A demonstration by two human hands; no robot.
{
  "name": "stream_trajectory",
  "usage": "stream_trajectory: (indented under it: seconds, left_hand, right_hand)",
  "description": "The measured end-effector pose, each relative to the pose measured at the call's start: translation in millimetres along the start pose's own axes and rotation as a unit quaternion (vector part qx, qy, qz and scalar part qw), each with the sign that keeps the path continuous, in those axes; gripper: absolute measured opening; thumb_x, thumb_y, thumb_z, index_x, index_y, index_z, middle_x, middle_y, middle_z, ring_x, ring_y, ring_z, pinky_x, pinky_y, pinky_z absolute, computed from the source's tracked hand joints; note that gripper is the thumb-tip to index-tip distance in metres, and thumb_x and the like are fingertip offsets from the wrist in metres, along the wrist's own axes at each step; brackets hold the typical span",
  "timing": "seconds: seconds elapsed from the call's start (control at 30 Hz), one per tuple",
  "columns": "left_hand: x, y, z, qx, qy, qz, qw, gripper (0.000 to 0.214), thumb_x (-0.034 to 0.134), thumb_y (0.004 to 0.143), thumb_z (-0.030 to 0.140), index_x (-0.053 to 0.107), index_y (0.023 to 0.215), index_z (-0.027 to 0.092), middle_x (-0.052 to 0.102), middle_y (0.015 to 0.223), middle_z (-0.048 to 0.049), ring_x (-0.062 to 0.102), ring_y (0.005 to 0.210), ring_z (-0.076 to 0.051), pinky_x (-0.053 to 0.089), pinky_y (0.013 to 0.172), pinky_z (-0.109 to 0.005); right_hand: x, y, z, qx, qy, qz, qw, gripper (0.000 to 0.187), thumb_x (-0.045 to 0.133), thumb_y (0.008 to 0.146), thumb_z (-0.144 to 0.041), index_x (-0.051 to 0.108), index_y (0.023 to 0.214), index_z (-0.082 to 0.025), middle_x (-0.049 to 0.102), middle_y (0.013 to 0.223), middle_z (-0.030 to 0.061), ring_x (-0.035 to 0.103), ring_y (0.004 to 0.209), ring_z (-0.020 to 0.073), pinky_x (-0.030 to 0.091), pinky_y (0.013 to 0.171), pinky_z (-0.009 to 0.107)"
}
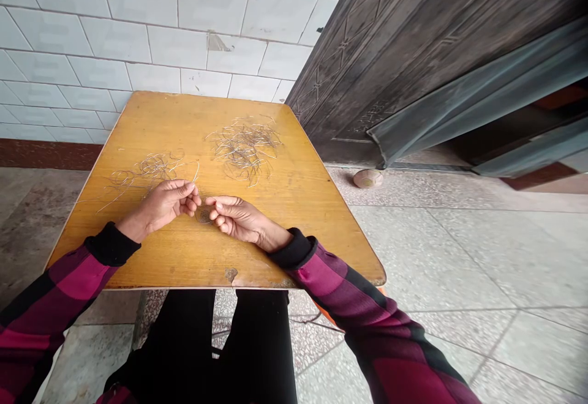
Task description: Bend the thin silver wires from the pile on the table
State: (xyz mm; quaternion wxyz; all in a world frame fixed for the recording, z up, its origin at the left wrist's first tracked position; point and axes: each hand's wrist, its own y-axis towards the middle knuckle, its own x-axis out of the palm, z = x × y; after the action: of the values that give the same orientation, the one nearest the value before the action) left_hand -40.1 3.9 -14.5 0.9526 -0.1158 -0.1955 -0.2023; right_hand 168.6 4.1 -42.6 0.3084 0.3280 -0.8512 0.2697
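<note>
Head camera, and we're looking straight down on the action: the left hand [160, 204] and right hand [242, 219] hover close together over the middle of the yellow wooden tabletop [294, 232], fingertips curled in and almost meeting, just above a small dark round disc [203, 215] lying on the wood. Each grip is half-curled, but whether a hair-fine strand sits in either one, I can't tell from here. Just beyond the left hand, a loose tangle of thin silvery wire [147, 172] spreads across the wood, one strand reaching toward the fingers, and higher up, near the centre of the frame, lies a bigger wire tangle [245, 149]. Wire this fine calls for a careful fingertip pinch. Over on the right, a worn ball [367, 179] sits on the terrazzo floor.
</note>
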Motion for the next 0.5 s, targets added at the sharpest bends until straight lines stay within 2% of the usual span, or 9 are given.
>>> stream_trajectory:
  seconds: [0.1, 0.2, 0.4, 0.5]
  left_hand:
    - [0.0, -0.1, 0.2, 0.001, -0.004, -0.001, 1.000, 0.022, 0.075, 0.079, 0.028, 0.064, 0.074, 0.009, 0.068, 0.068, -0.0049, 0.060, 0.054, -0.009, 0.048, 0.052, -0.020]
    - [-0.1, 0.1, 0.3, 0.003, -0.006, -0.005, 1.000, 0.023, 0.076, 0.078, 0.029, 0.064, 0.074, 0.009, 0.069, 0.067, -0.0051, 0.060, 0.054, -0.010, 0.048, 0.052, -0.019]
    - [0.0, 0.5, 0.2, 0.005, -0.006, 0.001, 1.000, 0.023, 0.076, 0.077, 0.028, 0.064, 0.073, 0.009, 0.069, 0.066, -0.0054, 0.060, 0.053, -0.010, 0.048, 0.051, -0.019]
    - [-0.1, 0.9, 0.7, 0.004, -0.016, 0.017, 1.000, 0.021, 0.074, 0.079, 0.026, 0.063, 0.073, 0.010, 0.068, 0.066, -0.0050, 0.061, 0.052, -0.010, 0.048, 0.050, -0.018]
  right_hand:
    - [1.3, 0.7, 1.0, -0.028, 0.009, -0.008, 1.000, 0.026, 0.082, 0.073, -0.021, 0.072, 0.097, -0.015, 0.075, 0.074, 0.0008, 0.069, 0.056, 0.0064, 0.057, 0.053, 0.012]
    - [3.4, 1.2, 1.7, -0.050, 0.013, -0.006, 0.999, 0.018, 0.077, 0.079, -0.019, 0.071, 0.096, -0.015, 0.075, 0.072, -0.0008, 0.068, 0.056, 0.0054, 0.056, 0.053, 0.011]
    - [4.8, 3.3, 3.6, -0.055, 0.022, 0.014, 0.998, 0.012, 0.069, 0.087, -0.019, 0.068, 0.097, -0.015, 0.072, 0.068, -0.0019, 0.065, 0.051, 0.0042, 0.053, 0.049, 0.010]
    - [4.6, 3.8, 3.9, -0.058, 0.009, 0.007, 0.998, 0.014, 0.073, 0.082, -0.019, 0.069, 0.095, -0.014, 0.074, 0.071, -0.0013, 0.067, 0.055, 0.0047, 0.056, 0.053, 0.011]
